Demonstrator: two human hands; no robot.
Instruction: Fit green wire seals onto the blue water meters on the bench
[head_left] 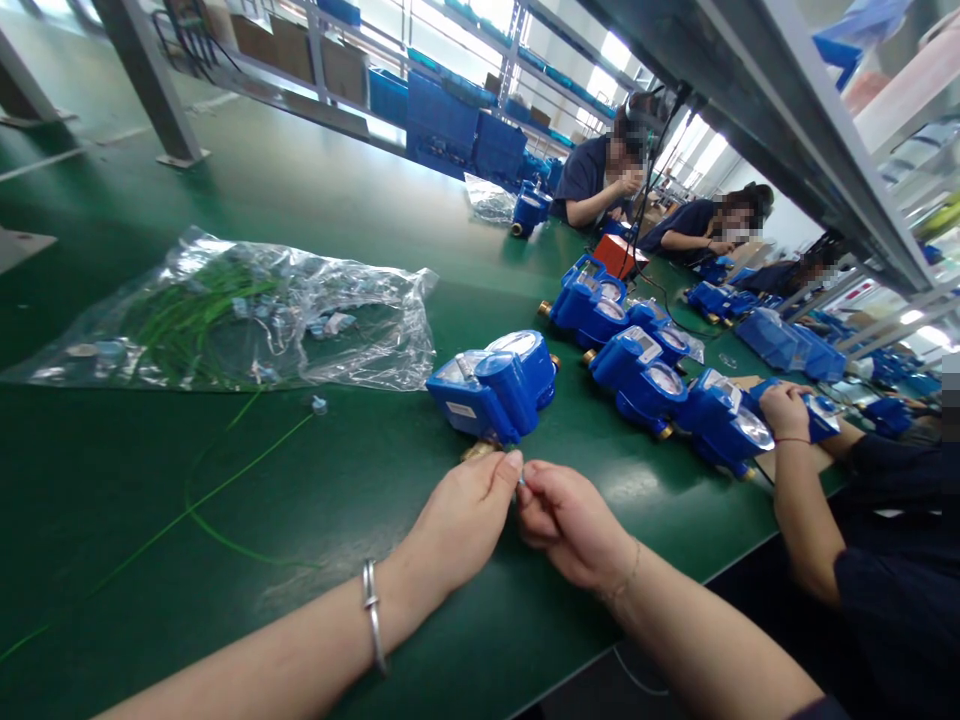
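Note:
A blue water meter point(487, 390) with a brass end fitting point(480, 450) stands on the green bench just beyond my hands. My left hand point(457, 520) is closed in a pinch at the meter's near lower side; whatever its fingers hold is hidden. Close against it, my right hand point(574, 520) pinches a small light-blue piece point(523, 480), mostly covered by the fingertips. To the left lie loose green wires point(247, 468), one ending in a small pale-blue tag point(319, 405). A clear plastic bag point(367, 330) behind them holds more green wires and pale-blue tags.
Several blue water meters point(637, 375) stand in a group to the right. A co-worker's hand point(784, 412) rests on a meter there. An orange-red box point(619, 257) and other people are farther back. Metal posts point(150, 80) rise from the bench at left.

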